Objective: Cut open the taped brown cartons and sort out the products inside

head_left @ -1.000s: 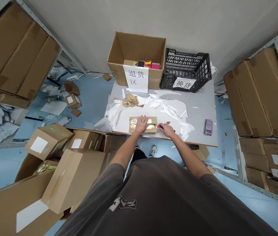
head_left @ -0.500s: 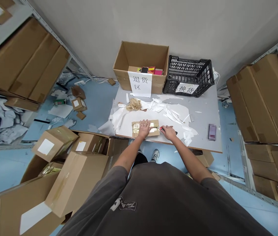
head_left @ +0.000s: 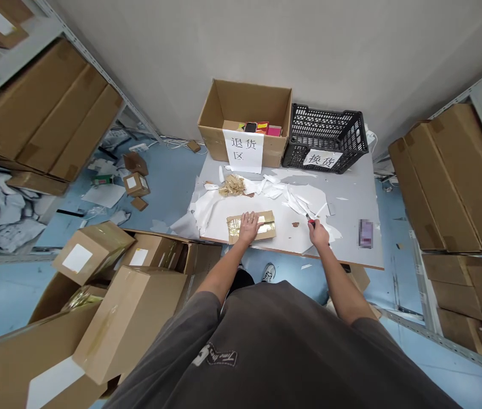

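The package [head_left: 268, 232] lies on the bench [head_left: 355, 199] beneath the left fingers [head_left: 250, 218]. Beyond them stands the carton [head_left: 273, 152], left of the crate [head_left: 298, 157].

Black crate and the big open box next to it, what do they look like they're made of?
The black crate looks like molded plastic, fairly matte, going by its even color and latticed walls. The big open box seems to be cardboard with a dull, plain brown finish and flat, thin walls; whether it's corrugated, I can't tell.

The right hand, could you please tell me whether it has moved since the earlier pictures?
Yes, the right hand has moved right along the table, away from the taped package.
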`<action>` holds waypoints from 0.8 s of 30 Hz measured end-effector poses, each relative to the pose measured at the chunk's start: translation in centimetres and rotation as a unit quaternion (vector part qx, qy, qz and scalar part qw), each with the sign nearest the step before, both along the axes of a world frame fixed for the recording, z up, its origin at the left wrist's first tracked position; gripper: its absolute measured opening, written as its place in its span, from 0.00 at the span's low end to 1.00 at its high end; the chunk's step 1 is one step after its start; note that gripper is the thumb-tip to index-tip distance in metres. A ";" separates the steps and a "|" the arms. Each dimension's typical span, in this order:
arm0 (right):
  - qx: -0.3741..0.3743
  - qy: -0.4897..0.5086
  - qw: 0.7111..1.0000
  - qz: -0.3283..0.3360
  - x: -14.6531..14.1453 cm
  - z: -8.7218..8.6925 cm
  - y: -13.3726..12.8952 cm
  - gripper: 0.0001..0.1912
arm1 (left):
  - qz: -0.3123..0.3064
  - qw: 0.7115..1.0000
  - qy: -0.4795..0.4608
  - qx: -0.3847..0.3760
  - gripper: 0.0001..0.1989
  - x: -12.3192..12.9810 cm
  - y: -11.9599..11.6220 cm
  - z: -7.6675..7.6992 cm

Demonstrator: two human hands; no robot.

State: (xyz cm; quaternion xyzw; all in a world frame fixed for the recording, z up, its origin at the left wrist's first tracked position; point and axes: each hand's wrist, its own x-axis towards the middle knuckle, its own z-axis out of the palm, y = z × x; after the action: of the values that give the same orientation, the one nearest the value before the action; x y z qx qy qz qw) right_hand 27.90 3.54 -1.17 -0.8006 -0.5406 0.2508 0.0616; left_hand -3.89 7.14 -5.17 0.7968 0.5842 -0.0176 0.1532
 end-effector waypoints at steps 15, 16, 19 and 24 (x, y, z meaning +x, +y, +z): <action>-0.038 0.177 0.976 -0.124 -12.1 -4.4 0.6 0.32 | 0.086 0.996 0.008 -0.031 0.33 -5.1 -1.1 3.2; -0.037 0.174 0.976 -0.122 -12.3 -4.2 2.0 0.33 | 0.099 0.994 0.021 -0.038 0.34 -5.7 -1.7 3.4; -0.047 0.168 0.978 -0.111 -14.0 -3.5 7.1 0.31 | 0.131 0.988 0.055 -0.058 0.35 -5.4 -4.6 3.5; -0.053 0.184 0.978 -0.083 -15.7 -2.4 12.5 0.30 | 0.129 0.984 0.076 -0.094 0.35 -1.7 -8.2 3.5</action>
State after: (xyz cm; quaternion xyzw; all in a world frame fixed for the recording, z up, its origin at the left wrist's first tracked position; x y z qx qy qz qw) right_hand 12.25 16.06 -3.59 -0.7851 -0.4378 0.4157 0.1384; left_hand -5.60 -1.09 -1.71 0.6933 0.6875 -0.1135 0.1838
